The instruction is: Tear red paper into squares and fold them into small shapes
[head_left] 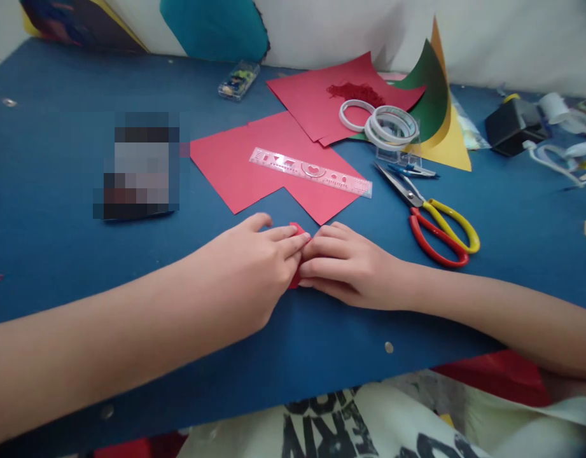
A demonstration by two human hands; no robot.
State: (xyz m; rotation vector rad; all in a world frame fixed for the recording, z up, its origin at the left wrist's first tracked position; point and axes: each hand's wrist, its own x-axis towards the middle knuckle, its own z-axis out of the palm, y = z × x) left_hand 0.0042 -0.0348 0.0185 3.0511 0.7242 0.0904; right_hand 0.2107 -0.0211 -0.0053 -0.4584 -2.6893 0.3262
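Observation:
A small piece of red paper (pixel 296 228) lies on the blue table between my two hands, mostly covered by them. My left hand (pixel 273 254) presses on it from the left with its fingers closed over the top. From the right, my right hand (pixel 338 264) pinches its edge, fingertips meeting those of the left. Just beyond them are larger red sheets (pixel 226 165) with a clear patterned ruler (pixel 312 170) across them. Scissors (pixel 438 222) with one red and one yellow handle rest to the right of my right hand.
Rolls of tape (pixel 392 127) and a blue pen-like tool (pixel 414 172) sit behind the scissors. More red sheets (pixel 297 95) bear dark red thread (pixel 357 93). Green (pixel 429 89) and yellow sheets (pixel 448 149) curl against the wall. A black tape dispenser (pixel 506 127) stands at right, a blurred-out item (pixel 142 172) at left.

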